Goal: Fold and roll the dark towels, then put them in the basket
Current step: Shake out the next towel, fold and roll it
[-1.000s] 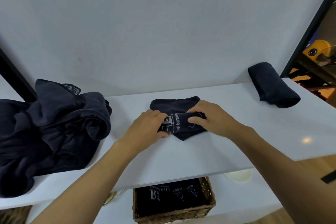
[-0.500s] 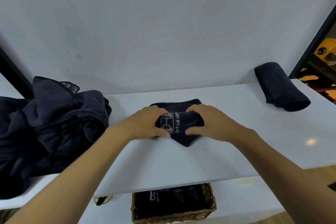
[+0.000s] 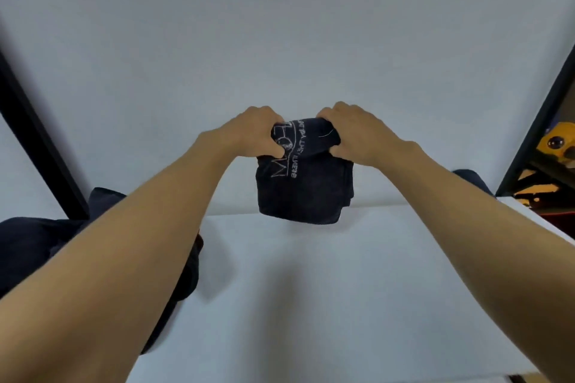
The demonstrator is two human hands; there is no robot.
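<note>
Head view, towel [image 3: 303, 190] pinched by left hand [image 3: 255, 134], right hand [image 3: 351, 130]

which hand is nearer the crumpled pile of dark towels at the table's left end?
Left. The left hand grips the printed dark towel on the side toward the pile; the right hand grips the towel's far side, farther from the pile.

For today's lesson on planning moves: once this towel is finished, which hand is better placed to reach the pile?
Probably the left hand: the pile lies on the left of the table, beside the left forearm. The right hand would have to cross over. Both now grip the towel.
</note>
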